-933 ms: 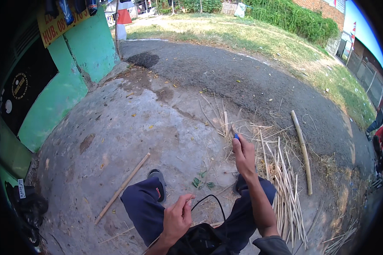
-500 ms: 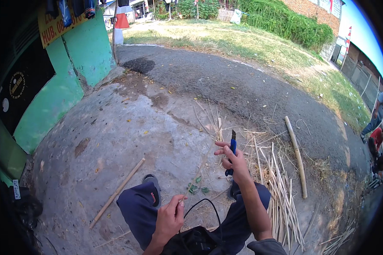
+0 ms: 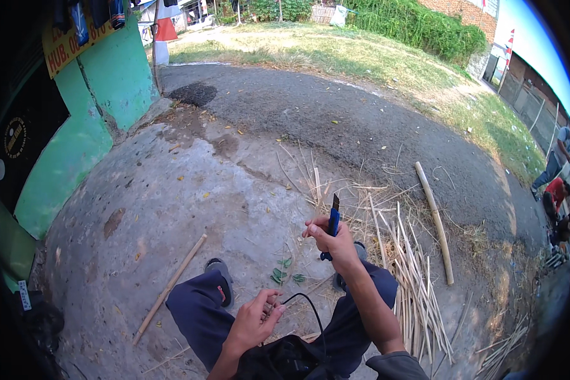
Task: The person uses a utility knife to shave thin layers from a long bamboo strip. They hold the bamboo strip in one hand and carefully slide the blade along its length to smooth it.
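My right hand (image 3: 339,246) is wrapped round a blue utility knife (image 3: 334,221), its dark blade pointing up and away from me. The fingertips of that hand are drawn together beside the knife; whether they also pinch a thin strip is unclear. Lower and to the left, my left hand (image 3: 254,323) is above my lap with curled fingers, close to a black cable (image 3: 311,305). Anything in those fingers is too thin to make out. A pile of pale split bamboo strips (image 3: 417,285) lies on the ground to the right of my right leg.
One bamboo pole (image 3: 434,221) lies beyond the strips, and a thinner stick (image 3: 171,286) lies left of my left foot. Green leaves (image 3: 286,272) are on the concrete between my feet. A green wall (image 3: 82,142) stands at left; people (image 3: 556,171) are at far right.
My right hand, still round the knife, has shifted slightly left and down in the picture. The left hand's fingers have changed their curl. The whole view has shifted slightly.
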A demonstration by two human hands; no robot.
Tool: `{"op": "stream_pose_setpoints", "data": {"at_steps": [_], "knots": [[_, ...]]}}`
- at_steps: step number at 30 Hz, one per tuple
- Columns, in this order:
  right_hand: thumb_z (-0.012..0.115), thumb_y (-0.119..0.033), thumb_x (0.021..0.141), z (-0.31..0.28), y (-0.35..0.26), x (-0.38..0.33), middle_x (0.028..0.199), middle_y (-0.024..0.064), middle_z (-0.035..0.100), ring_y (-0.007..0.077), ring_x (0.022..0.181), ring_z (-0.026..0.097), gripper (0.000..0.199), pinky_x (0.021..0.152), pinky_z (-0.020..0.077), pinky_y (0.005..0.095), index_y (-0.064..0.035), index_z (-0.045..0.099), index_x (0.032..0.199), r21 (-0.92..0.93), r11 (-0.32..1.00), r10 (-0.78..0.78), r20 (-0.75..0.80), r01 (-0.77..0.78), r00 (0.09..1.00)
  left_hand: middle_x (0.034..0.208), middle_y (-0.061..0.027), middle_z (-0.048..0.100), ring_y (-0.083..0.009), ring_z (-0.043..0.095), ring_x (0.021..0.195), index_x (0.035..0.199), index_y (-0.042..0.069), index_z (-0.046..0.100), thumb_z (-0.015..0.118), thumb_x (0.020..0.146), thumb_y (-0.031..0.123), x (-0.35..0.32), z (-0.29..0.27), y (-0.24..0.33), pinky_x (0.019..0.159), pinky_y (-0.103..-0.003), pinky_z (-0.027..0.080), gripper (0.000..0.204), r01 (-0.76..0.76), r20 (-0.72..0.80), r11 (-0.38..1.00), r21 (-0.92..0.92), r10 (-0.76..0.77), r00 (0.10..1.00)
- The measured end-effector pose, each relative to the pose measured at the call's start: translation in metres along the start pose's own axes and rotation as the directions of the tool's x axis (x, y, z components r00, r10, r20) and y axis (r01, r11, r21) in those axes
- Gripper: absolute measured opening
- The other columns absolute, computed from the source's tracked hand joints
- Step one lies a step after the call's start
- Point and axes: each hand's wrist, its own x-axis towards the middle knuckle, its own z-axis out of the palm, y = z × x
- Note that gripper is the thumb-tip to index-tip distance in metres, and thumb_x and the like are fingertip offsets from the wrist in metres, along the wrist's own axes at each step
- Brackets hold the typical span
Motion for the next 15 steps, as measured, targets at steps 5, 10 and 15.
{"op": "stream_pose_setpoints", "data": {"at_steps": [5, 10, 15], "knots": [[0.079, -0.022, 0.100, 0.007, 0.003, 0.002, 0.095, 0.0036, 0.079, -0.0011, 0.058, 0.039, 0.028, 0.051, 0.0276, 0.0210, -0.0009, 0.074, 0.117, -0.028, 1.000, 0.002, -0.007, -0.003, 1.000, 0.085, -0.0094, 0.072, -0.0169, 0.075, 0.071, 0.129, -0.005, 0.061, 0.061, 0.107, 0.004, 0.017, -0.001, -0.007, 0.065, -0.029, 0.062, 0.023, 0.066, -0.055, 0.940, -0.335, -0.090, 0.994], [0.080, -0.019, 0.100, 0.005, 0.004, 0.003, 0.096, 0.0039, 0.077, -0.0021, 0.057, 0.038, 0.024, 0.051, 0.0265, 0.0198, -0.0037, 0.071, 0.116, 0.055, 0.998, -0.002, -0.065, 0.005, 0.998, 0.086, -0.0098, 0.072, -0.0151, 0.074, 0.069, 0.123, -0.006, 0.065, 0.059, 0.110, 0.006, 0.026, 0.003, -0.009, 0.062, -0.029, 0.062, 0.019, 0.104, -0.031, 0.898, -0.428, -0.129, 0.991], [0.079, -0.017, 0.100, 0.008, 0.010, 0.004, 0.097, 0.0035, 0.076, -0.0021, 0.056, 0.037, 0.020, 0.050, 0.0255, 0.0198, -0.0049, 0.069, 0.113, 0.083, 0.996, -0.005, -0.076, 0.011, 0.997, 0.086, -0.0086, 0.070, -0.0126, 0.071, 0.065, 0.122, -0.005, 0.065, 0.060, 0.111, 0.010, 0.027, 0.005, -0.006, 0.057, -0.025, 0.058, 0.019, 0.125, -0.006, 0.852, -0.509, -0.149, 0.989]]}}
